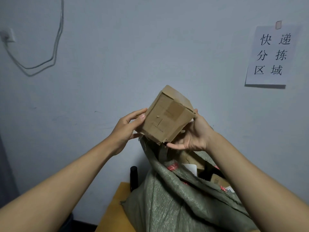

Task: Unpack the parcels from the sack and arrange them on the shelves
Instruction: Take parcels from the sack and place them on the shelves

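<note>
Both our left hand (128, 126) and right hand (194, 138) grip a worn cardboard parcel (167, 118) above the open green sack (175, 198) on the desk (117, 206); more parcels inside seem half hidden by folds.

Plain brown cardboard box (168, 117) with darker tan tape patches, right above the sack (175, 201), which is dull grey-green woven stuff. Inside the sack: red-and-white tape (173, 166) and brown parcels (217, 180). Yellowish table (117, 206) under it, pale grey-blue wall (150, 47) behind.
</note>
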